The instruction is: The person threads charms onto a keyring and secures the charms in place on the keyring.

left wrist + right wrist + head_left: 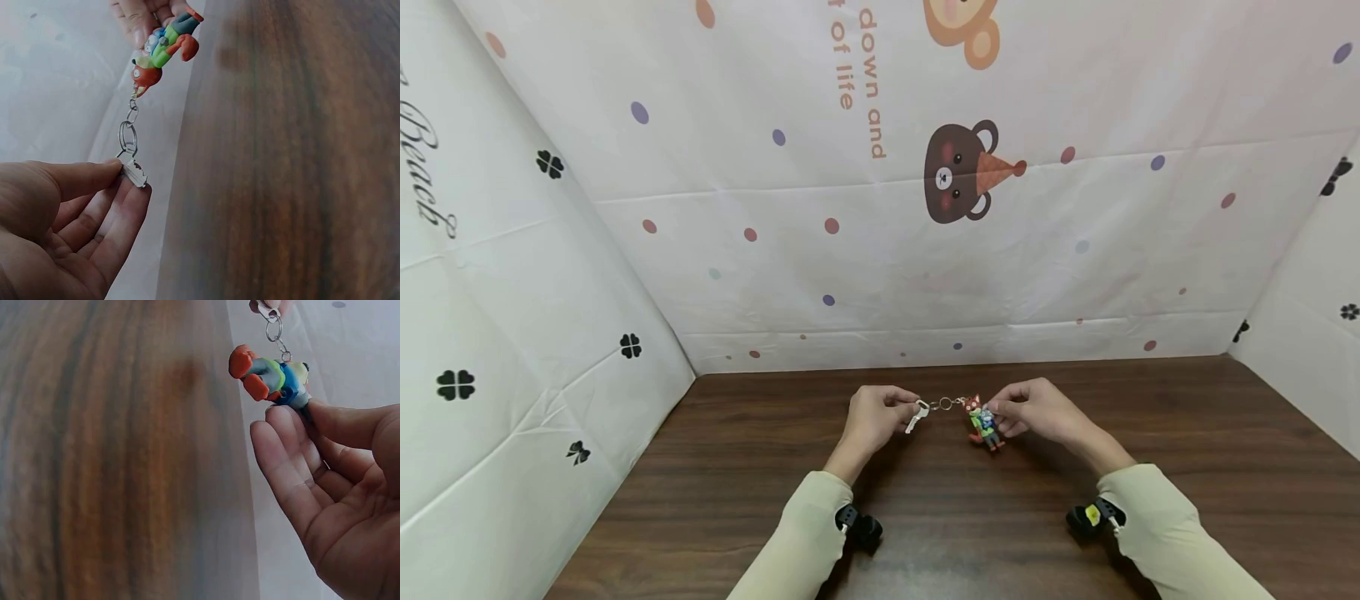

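Observation:
My left hand (874,419) pinches a small silver key (134,173) between thumb and fingers, with the toothed blade showing past the fingertips. A metal split ring (120,135) and a short chain link the key to a fox figurine (981,425) in a green top. My right hand (1043,408) pinches the figurine at its side, thumb against fingertips. Held over the table, the keychain stretches sideways between both hands. In the right wrist view the figurine (275,380) shows its orange feet toward the camera, and its head is partly hidden.
The brown wood-grain table (940,533) lies beneath both hands. White printed cloth (880,275) walls the back, with more cloth at the left (512,308) and right (1300,358). Black wrist cameras (861,529) sit at both sleeve cuffs.

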Demonstrator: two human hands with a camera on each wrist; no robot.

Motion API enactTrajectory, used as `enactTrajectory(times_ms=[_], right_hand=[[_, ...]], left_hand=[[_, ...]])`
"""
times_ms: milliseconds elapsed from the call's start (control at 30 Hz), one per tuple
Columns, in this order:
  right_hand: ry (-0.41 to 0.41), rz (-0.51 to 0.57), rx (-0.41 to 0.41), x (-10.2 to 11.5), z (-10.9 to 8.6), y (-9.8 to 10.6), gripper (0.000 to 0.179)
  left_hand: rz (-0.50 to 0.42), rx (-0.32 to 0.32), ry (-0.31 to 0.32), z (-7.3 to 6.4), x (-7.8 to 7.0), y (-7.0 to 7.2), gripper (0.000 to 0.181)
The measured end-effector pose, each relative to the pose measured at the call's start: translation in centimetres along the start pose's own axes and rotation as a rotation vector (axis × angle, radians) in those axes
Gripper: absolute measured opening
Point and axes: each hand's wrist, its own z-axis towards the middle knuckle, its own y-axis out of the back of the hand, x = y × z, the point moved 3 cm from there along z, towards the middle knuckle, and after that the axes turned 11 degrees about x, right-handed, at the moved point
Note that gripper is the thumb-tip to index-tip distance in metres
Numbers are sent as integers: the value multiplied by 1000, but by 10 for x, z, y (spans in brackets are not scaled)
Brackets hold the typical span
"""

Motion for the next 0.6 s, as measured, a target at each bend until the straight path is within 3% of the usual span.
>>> enactTrajectory(times_ms=[600], right_hand=[[-83, 63, 40, -11, 3, -8, 22]], left_hand=[[-75, 35, 116, 1, 20, -2, 4]])
